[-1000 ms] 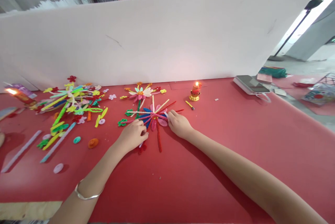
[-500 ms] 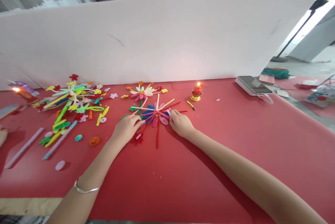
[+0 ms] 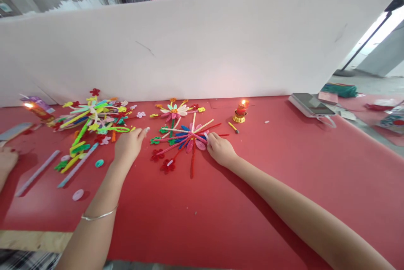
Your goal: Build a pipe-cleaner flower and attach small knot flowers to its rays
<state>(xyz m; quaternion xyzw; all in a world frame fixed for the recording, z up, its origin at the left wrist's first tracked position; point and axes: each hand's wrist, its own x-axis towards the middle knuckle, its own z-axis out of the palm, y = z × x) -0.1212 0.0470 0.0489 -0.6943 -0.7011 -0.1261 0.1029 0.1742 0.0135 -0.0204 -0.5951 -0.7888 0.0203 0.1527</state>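
My right hand (image 3: 221, 148) is closed in a pinch at the right side of a large pipe-cleaner flower (image 3: 192, 136), with a small whitish stick (image 3: 206, 136) at its fingertips. That flower has pink and blue petals and long red, pink and cream stems. Left of it, my left hand (image 3: 128, 147) is over the table with its thumb stretched out, near the front of a colourful pile of pipe-cleaner pieces (image 3: 94, 114). Its other fingers are partly hidden. Red pipe-cleaner blossoms (image 3: 168, 166) lie below the large flower, one bearing a small pale piece.
A lit red candle (image 3: 242, 108) on a gold base stands behind my right hand, near a short yellow stick (image 3: 233, 127). Another lit candle (image 3: 38, 112) leans at far left, near another person's hand (image 3: 8, 160). A phone (image 3: 311, 105) lies right. A white panel (image 3: 195, 51) rises behind.
My left hand has left the large flower and moved left toward the pile, uncovering red blossoms and stems. My right hand stays at the flower. The view has shifted slightly.
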